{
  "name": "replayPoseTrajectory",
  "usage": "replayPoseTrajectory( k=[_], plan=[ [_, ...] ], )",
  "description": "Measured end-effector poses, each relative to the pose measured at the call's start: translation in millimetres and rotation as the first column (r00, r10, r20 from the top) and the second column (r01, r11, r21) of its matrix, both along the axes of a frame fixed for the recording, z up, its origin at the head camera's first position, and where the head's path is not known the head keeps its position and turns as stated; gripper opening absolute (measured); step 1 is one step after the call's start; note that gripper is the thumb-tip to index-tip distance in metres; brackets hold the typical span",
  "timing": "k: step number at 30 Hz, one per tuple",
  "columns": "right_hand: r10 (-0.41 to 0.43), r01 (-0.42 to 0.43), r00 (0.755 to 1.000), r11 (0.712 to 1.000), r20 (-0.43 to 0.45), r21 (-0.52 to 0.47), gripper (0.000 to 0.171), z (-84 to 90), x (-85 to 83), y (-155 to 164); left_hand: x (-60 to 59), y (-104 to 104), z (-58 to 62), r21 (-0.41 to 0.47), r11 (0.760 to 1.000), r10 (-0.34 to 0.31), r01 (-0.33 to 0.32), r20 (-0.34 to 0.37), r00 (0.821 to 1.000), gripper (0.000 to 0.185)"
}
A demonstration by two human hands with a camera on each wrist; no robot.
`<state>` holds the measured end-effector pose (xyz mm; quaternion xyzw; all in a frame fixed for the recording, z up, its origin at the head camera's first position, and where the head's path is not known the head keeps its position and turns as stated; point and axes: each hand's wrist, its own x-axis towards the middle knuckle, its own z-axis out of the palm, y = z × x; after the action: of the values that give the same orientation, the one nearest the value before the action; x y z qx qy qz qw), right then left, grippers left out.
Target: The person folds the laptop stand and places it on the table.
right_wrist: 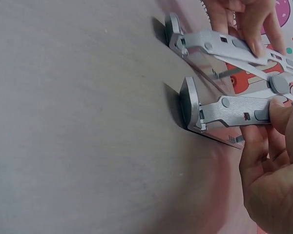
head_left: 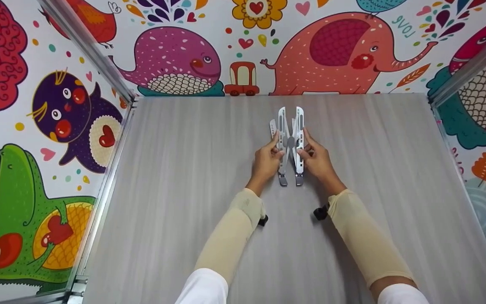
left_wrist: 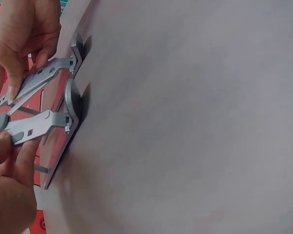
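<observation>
Two hands, left hand [head_left: 265,162] and right hand [head_left: 318,161], pinch a folded metal stand [head_left: 290,141] at frame centre on a grey table [head_left: 175,202]; cartoon walls [head_left: 57,118] border its edges.

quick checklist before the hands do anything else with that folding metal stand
1. Left hand grips the stand's left rail: ok.
2. Right hand grips the right rail: ok.
3. Folding stand rests on the table: ok.
4. Rails close together, nearly folded: ok.
5. Fingertips outside the crossing hinge: cannot tell.
6. Both end feet on the tabletop, by the wrist views: ok.
</observation>
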<state>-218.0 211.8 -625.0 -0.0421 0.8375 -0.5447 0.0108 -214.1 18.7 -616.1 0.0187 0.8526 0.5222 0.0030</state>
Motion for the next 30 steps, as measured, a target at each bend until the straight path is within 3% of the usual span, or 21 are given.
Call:
replayPoseTrajectory(
  k=[8,16,22,30],
  plan=[
    [-0.003,0.002,1.0,1.0,-0.013,-0.02,0.079,-1.5,0.7,-9.1,0.8,9.1,-0.7,0.018,1.0,-0.004,0.004,-0.012,1.0,0.068],
    [0.022,-0.022,1.0,1.0,-0.017,0.004,0.079,-0.8,1.7,-17.6,-0.3,11.3,-3.4,-0.029,0.999,-0.018,0.017,-0.032,0.999,0.071],
    [0.027,-0.026,0.999,0.999,-0.018,0.046,0.079,-0.4,0.7,-19.7,0.5,9.4,-5.4,-0.01,1.0,-0.028,0.028,-0.021,0.999,0.072],
    [0.037,-0.037,0.999,0.999,0.004,0.017,0.079,-3.3,1.5,-19.3,1.1,7.1,-5.9,0.017,0.999,-0.044,0.045,-0.027,0.999,0.072]
  ],
)
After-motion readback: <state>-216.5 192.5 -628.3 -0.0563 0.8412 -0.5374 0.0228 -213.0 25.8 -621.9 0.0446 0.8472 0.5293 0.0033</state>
